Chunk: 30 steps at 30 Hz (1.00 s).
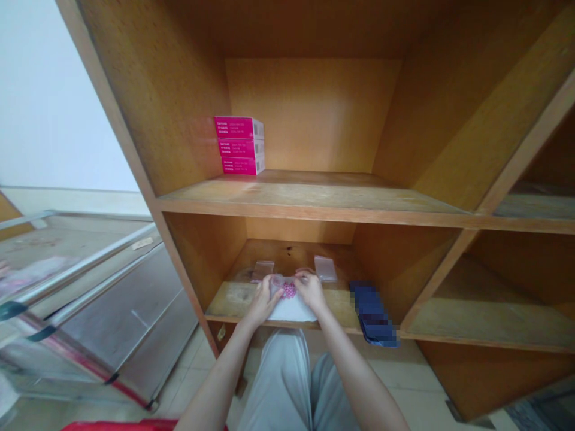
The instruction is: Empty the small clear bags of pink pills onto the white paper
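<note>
A small clear plastic bag [277, 279] with pink beads [288, 291] in or under it lies between my hands, over a white sheet [291, 311] at the front of the lower shelf. My left hand [265, 301] grips its left side, the thumb resting by the beads. At the upper right, my right hand [309, 290] pinches its edge; the fingertips are small and partly hidden. Just behind my left hand lies a flat clear bag [263, 270]. Another flat clear bag [326, 268] is beyond my right hand.
Pink boxes [240, 147] are stacked on the upper shelf [314, 194]. A dark blue item [375, 317], partly blurred, hangs over the lower shelf's front edge at right. Upright partitions bound the compartment. A metal-framed cart [103, 299] stands at left, and something red [121, 425] is below.
</note>
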Tool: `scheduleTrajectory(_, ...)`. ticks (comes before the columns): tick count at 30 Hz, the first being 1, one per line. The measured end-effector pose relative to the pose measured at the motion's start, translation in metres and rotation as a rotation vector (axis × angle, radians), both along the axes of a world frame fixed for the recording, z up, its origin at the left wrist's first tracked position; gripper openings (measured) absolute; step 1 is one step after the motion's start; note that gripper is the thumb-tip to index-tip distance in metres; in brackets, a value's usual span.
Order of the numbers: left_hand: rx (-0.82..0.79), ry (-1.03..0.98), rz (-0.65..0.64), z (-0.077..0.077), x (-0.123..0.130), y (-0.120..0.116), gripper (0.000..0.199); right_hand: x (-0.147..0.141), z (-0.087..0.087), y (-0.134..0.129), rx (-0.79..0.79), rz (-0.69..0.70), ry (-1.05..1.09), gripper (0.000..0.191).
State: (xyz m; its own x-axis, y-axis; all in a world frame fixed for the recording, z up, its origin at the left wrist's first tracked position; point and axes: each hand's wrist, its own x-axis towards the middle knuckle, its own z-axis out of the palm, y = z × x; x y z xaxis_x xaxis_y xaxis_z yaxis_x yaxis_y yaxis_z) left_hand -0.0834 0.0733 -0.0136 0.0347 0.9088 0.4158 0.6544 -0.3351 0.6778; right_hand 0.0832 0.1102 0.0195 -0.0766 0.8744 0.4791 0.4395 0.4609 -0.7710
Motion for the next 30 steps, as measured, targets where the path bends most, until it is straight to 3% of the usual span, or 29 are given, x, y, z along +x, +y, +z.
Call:
scheduleTrajectory(5, 0.020, 0.012, -0.004, 0.001, 0.000, -0.001, 0.043, -0.016, 0.023, -0.003, -0.008, 0.123, 0.110, 0.010)
scheduleTrajectory(8, 0.026, 0.017, -0.012, 0.001, 0.000, -0.001, 0.041, -0.022, 0.024, -0.005, -0.072, 0.335, 0.094, 0.015)
scheduleTrajectory(10, 0.024, 0.015, -0.012, 0.001, 0.000, -0.001, 0.041, -0.020, 0.020, -0.004, -0.098, 0.391, 0.089, 0.022)
scheduleTrajectory(14, 0.013, 0.003, -0.011, 0.000, 0.000, 0.000, 0.043, -0.010, 0.007, 0.004, -0.070, 0.226, 0.009, 0.029)
scheduleTrajectory(21, -0.005, 0.005, -0.001, 0.000, 0.000, -0.001, 0.044, 0.000, -0.012, 0.011, -0.022, 0.058, -0.414, 0.019)
scheduleTrajectory(26, -0.003, 0.005, 0.003, 0.002, 0.000, -0.001, 0.044, -0.002, -0.017, 0.010, -0.003, 0.017, -0.430, 0.016)
scheduleTrajectory(30, -0.011, 0.008, 0.002, 0.002, 0.000, -0.001, 0.044, -0.002, -0.014, 0.012, -0.006, 0.002, -0.310, 0.014)
